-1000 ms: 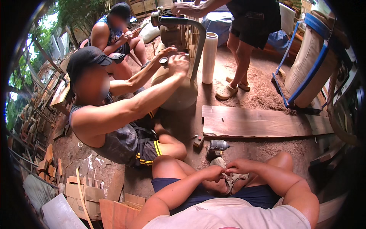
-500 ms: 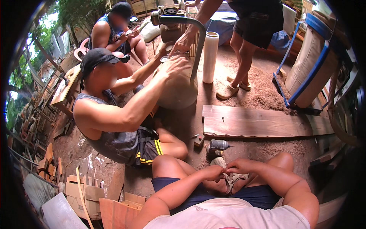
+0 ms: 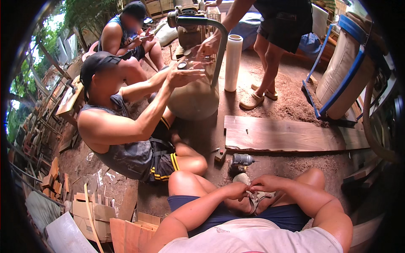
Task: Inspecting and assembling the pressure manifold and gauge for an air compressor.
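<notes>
My left hand (image 3: 236,191) and my right hand (image 3: 265,184) meet above my crossed feet, fingertips bent together. If anything is pinched between them, it is too small to make out. Under them is a strapped sandal (image 3: 258,198) on my foot; a pale textured sole (image 3: 241,178) shows just beyond. A grey power drill (image 3: 241,160) stands on the floor ahead of my hands. Beside it on the left sits a small dark block-shaped tool (image 3: 220,156) with a red spot.
A wide wooden plank (image 3: 291,135) lies beyond the drill. To the left, a seated person (image 3: 122,130) reaches toward a compressor tank (image 3: 194,101), as does a standing person (image 3: 274,46). Further things are a plastic-film roll (image 3: 233,63), a dust-collector bag (image 3: 344,76) and a cardboard box (image 3: 95,219).
The seated person has leaned back slightly, hands lowered and flatter by the tank. The standing person's hand has moved near the tank's top. My own hands have stayed in place.
</notes>
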Motion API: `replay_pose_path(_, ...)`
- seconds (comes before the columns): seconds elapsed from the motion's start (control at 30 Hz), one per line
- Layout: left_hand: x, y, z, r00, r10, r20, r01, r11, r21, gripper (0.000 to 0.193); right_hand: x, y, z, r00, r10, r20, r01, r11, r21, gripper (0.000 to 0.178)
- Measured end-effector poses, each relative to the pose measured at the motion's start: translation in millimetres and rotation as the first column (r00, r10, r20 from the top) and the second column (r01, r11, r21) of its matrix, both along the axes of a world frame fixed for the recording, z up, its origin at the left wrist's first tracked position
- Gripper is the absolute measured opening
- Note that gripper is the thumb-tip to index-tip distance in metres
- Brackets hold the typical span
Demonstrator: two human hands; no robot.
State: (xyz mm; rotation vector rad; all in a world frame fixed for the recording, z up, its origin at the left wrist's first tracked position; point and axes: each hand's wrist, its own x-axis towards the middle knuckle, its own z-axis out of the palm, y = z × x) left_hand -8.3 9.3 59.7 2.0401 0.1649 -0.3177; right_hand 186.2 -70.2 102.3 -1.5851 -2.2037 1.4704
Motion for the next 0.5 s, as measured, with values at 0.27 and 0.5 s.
replay_pose_path(0.27, 0.3, 1.0, -0.4, 1.000, -0.009, -0.023, 0.008, 1.000, -0.010, 0.023, -0.6, -2.6, -4.4, 0.996, -0.057, -0.063, 0.057, 0.998, 0.011, 0.021)
replay_pose_path(0.5, 0.1, 2.2, -4.2, 1.000, -0.016, 0.002, 0.016, 1.000, -0.005, 0.023, -0.2, -1.7, -5.5, 0.997, -0.059, -0.048, 0.060, 0.998, 0.012, 0.020)
